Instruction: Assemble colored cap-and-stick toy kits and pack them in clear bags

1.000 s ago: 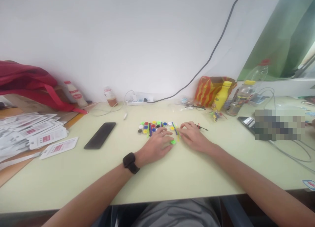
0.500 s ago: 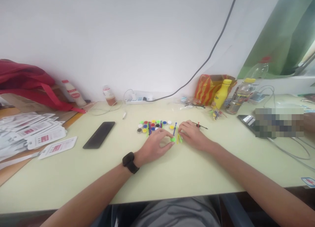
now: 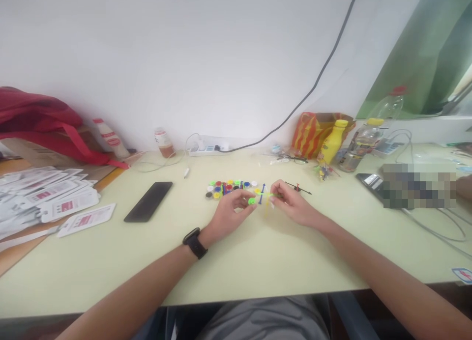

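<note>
Through the head camera I am looking down at a pale green table (image 3: 258, 261), where both hands are working close together near the middle. My left hand (image 3: 226, 214) is pinching a small bright green disc (image 3: 252, 201) between thumb and fingertips, just off the table surface, and a black watch (image 3: 194, 242) is sitting on that wrist. My right hand (image 3: 293, 205) is closing on a thin green stick (image 3: 271, 196), holding it level and pointing its tip toward the green disc; the stick and the disc are lying almost in line, and I cannot tell whether they are touching. Just behind the left hand, a cluster of coloured caps (image 3: 230, 186) is lying flat on the table, with a few more coloured sticks (image 3: 261, 192) resting beside it, between the two hands. A dark red-headed stick (image 3: 299, 187) is lying just beyond the right hand. Well off to the left, a black phone (image 3: 148, 208) is lying face down, and farther left a heap of white packets (image 3: 51, 197) is spreading over the table edge below a red bag (image 3: 40, 124). Along the wall a white power strip (image 3: 208, 149) is sitting with a dark cable (image 3: 313, 87) climbing away from it, and a yellow bottle (image 3: 332, 142) is standing to the right.
</note>
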{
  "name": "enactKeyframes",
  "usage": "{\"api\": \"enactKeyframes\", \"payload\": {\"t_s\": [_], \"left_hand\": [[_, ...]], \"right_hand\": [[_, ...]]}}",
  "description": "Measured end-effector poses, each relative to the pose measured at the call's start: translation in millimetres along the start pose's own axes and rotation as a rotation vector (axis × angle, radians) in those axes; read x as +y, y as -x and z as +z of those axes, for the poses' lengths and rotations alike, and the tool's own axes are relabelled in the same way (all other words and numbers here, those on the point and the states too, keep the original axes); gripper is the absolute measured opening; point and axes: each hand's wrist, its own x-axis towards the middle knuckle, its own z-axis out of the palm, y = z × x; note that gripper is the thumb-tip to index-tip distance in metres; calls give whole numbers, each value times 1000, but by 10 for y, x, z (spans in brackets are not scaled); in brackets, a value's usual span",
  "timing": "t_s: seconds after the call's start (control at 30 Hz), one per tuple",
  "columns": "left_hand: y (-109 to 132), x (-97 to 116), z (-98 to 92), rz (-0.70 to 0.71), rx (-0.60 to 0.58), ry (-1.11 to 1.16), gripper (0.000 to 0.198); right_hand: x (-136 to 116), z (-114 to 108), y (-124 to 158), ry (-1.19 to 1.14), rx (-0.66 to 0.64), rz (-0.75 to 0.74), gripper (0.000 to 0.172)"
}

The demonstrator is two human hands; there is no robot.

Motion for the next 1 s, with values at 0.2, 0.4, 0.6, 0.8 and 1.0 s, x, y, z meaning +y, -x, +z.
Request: {"api": "enactKeyframes", "payload": {"t_s": [0.2, 0.4, 0.6, 0.8, 1.0], "left_hand": [[9, 22, 3, -22, -50, 41, 31], [33, 50, 11, 24, -96, 13, 34], [38, 16, 13, 44, -110, 22, 31], [40, 35, 0, 117, -135, -21, 26], [32, 56, -31, 120, -119, -76, 21]], "right_hand": [[-10, 76, -10, -85, -56, -30, 21], [-65, 112, 10, -38, -37, -91, 27], [-73, 142, 26, -43, -47, -55, 26], [-56, 147, 28, 51, -8, -71, 19], [-44, 138, 47, 120, -30, -94, 18]]}}
